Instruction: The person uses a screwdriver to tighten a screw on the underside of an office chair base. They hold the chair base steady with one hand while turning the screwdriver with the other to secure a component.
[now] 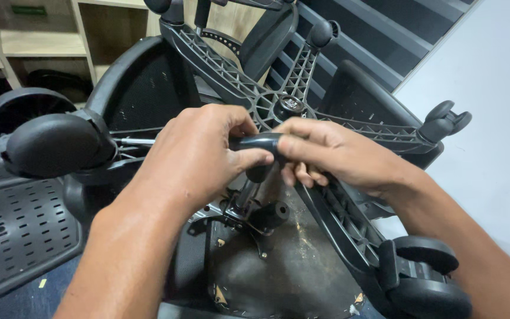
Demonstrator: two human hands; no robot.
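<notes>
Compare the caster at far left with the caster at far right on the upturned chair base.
The left caster looms large near the camera, showing its smooth rounded hood; the right caster looks small and farther off, with its twin wheels visibly split. The left one sits beside the left hand, the right one clear of both hands. Both are black plastic.

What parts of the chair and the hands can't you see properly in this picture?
- Black handle, head view: the left hand and right hand cover both its ends, so its full shape is unclear.
- Left palm and fingertips, head view: turned away from the camera.
- Wheel at bottom right, head view: cut off by the picture's lower edge.
- Shelf contents at top left, head view: too dark to tell.
</notes>
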